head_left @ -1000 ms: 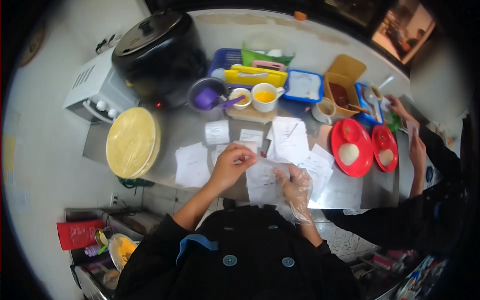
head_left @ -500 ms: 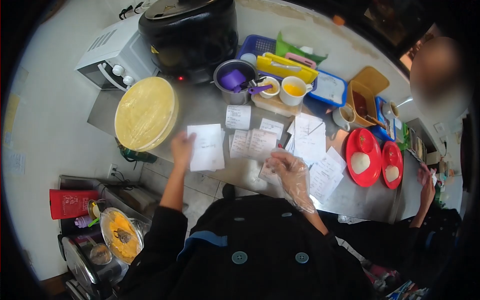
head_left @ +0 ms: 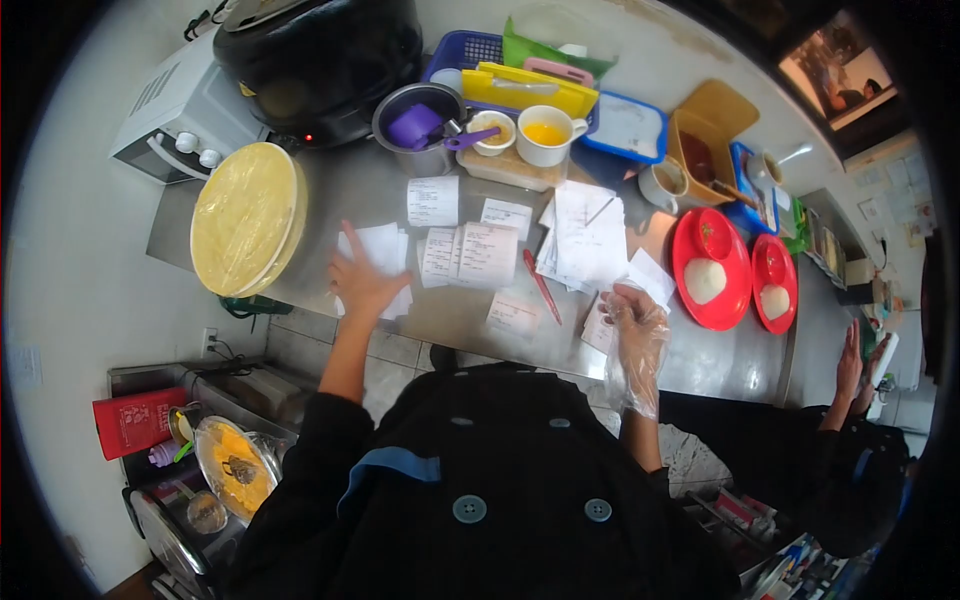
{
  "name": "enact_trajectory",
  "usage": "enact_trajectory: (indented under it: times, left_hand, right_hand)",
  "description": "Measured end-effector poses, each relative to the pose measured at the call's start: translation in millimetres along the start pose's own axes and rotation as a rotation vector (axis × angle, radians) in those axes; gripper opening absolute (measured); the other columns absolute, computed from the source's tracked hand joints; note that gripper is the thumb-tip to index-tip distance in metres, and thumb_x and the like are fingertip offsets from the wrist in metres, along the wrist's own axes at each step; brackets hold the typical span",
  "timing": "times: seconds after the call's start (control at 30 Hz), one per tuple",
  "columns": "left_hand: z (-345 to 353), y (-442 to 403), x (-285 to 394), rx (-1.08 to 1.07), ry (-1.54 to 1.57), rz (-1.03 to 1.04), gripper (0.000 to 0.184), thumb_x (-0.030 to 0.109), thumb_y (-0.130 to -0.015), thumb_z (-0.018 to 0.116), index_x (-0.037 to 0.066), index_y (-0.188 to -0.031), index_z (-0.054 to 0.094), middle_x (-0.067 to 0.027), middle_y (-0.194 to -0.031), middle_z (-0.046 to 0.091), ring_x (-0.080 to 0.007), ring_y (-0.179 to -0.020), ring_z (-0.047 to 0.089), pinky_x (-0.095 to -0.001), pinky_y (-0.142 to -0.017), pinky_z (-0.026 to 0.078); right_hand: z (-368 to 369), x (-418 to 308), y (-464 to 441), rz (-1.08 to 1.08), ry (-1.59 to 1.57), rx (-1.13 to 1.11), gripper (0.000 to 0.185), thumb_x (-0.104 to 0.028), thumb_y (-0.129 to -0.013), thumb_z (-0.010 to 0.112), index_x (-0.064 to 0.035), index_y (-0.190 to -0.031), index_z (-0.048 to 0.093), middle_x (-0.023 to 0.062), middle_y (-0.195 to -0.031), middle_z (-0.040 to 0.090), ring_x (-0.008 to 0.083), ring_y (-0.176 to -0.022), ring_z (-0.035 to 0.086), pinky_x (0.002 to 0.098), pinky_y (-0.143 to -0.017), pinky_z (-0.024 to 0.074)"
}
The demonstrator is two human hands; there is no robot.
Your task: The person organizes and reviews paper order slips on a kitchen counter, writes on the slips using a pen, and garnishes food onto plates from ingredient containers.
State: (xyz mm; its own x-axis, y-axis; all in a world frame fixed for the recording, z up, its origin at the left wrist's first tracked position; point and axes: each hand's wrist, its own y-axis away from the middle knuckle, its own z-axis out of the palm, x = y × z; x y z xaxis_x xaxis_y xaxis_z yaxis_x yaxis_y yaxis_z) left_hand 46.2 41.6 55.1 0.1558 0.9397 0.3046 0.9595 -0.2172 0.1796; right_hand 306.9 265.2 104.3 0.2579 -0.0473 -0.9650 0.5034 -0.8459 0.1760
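My left hand (head_left: 365, 285) lies with fingers spread on a small stack of white paper sheets (head_left: 382, 243) at the left of the steel counter. A clear plastic glove covers my right hand (head_left: 638, 335). Its curled fingers grip a bunch of paper slips (head_left: 597, 330), and the fingertips are partly hidden. A red pen (head_left: 541, 287) lies on the counter between the hands. Around it are overlapping printed receipts (head_left: 488, 255), a single receipt (head_left: 432, 201) farther back, another receipt (head_left: 513, 313) near the front edge, and a thicker pile of written slips (head_left: 588, 235).
Two red plates (head_left: 712, 305) with white rice mounds stand at right. Behind the papers are a metal pot (head_left: 418, 150), a cup of yellow liquid (head_left: 545, 135) and a black warmer (head_left: 320, 70). A film-covered round tub (head_left: 245, 220) sits left. A co-worker's hands (head_left: 850, 365) are far right.
My right hand has let go of the red pen, now on the counter, and moved right onto the slips. My left hand has gone from gripping the sheets' edge to lying spread on them.
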Motion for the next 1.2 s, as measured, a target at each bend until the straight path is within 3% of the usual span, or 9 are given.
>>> enact_trajectory:
  times: [0.33,0.4,0.43,0.53,0.67,0.77,0.8,0.93,1.2]
  left_hand:
    - [-1,4,4,0.108,-0.01,0.092,0.117,0.039,-0.057,0.077,0.019,-0.142,0.0,-0.0289,-0.138,0.014,-0.043,-0.125,0.02,-0.0572,-0.097,0.023]
    - [-3,4,5,0.333,0.15,0.453,0.094,0.033,-0.062,0.076,0.02,-0.139,0.023,-0.0279,-0.135,0.021,-0.0417,-0.122,0.026,-0.0492,-0.099,0.025]
    - [-7,9,15,0.317,0.163,0.468,0.094,0.033,-0.062,0.076,0.02,-0.139,0.023,-0.0279,-0.135,0.021,-0.0417,-0.122,0.026,-0.0492,-0.099,0.025]
    - [-16,24,44,0.274,0.37,0.57,0.048,0.015,-0.069,0.07,0.012,-0.114,0.053,-0.0171,-0.13,0.033,-0.0353,-0.12,0.032,-0.0431,-0.098,0.028]
    - [14,40,65,0.159,0.373,0.763,0.034,0.008,-0.069,0.066,0.009,-0.102,0.058,-0.0127,-0.119,0.046,-0.0328,-0.112,0.041,-0.0409,-0.096,0.032]
    - [29,47,69,0.038,0.442,0.785,0.03,0.005,-0.07,0.065,0.008,-0.099,0.059,-0.0112,-0.112,0.05,-0.0285,-0.105,0.048,-0.0382,-0.088,0.04]
    - [32,45,69,0.061,0.485,0.787,0.027,0.001,-0.071,0.062,0.007,-0.098,0.06,-0.0098,-0.103,0.055,-0.0229,-0.092,0.056,-0.032,-0.074,0.047]
    - [39,28,51,-0.045,0.596,0.578,0.026,0.004,-0.074,0.059,0.005,-0.1,0.06,-0.0129,-0.094,0.058,-0.0247,-0.078,0.059,-0.0318,-0.07,0.048]
    - [28,5,13,0.102,0.586,0.41,0.019,0.001,-0.076,0.058,0.0,-0.095,0.062,-0.0083,-0.075,0.065,-0.0123,-0.063,0.06,-0.0236,-0.06,0.049]
  right_hand:
    - [-39,15,-8,-0.003,0.038,0.171,0.02,-0.007,-0.082,0.06,0.0053,-0.098,0.06,0.0092,-0.083,0.063,0.0116,-0.071,0.058,0.0223,-0.064,0.0458]
    - [-56,27,-11,-0.027,0.014,0.277,0.019,-0.006,-0.081,0.06,0.005,-0.097,0.061,0.0084,-0.082,0.063,0.0127,-0.071,0.058,0.0235,-0.066,0.046]
    - [-67,37,-13,-0.024,0.026,0.298,0.019,-0.006,-0.081,0.06,0.005,-0.097,0.061,0.0084,-0.082,0.063,0.0127,-0.071,0.058,0.0235,-0.066,0.046]
    - [-94,65,-19,-0.106,0.266,0.292,0.017,-0.002,-0.079,0.058,0.0006,-0.095,0.063,0.0106,-0.085,0.063,0.0188,-0.077,0.06,0.0296,-0.07,0.0472]
    - [-91,85,-10,-0.136,0.679,0.299,0.019,-0.003,-0.075,0.061,-0.0046,-0.094,0.064,0.0164,-0.093,0.063,0.0293,-0.085,0.061,0.0332,-0.075,0.0482]
    - [-63,56,10,-0.079,0.681,0.217,0.02,-0.002,-0.074,0.061,-0.0051,-0.094,0.064,0.0153,-0.093,0.063,0.0295,-0.085,0.061,0.035,-0.075,0.0483]
    - [-56,58,15,-0.053,0.671,0.18,0.02,-0.005,-0.075,0.06,-0.0062,-0.095,0.064,0.0131,-0.096,0.063,0.0301,-0.089,0.059,0.0364,-0.079,0.0465]
    - [-30,45,19,-0.064,0.666,-0.014,0.021,-0.01,-0.075,0.058,-0.0083,-0.096,0.063,0.0111,-0.1,0.061,0.0303,-0.096,0.055,0.0371,-0.085,0.0424]
    - [-11,40,9,-0.176,0.683,-0.13,0.019,-0.008,-0.075,0.056,-0.0058,-0.093,0.063,0.0149,-0.096,0.061,0.0319,-0.089,0.057,0.0387,-0.079,0.0448]
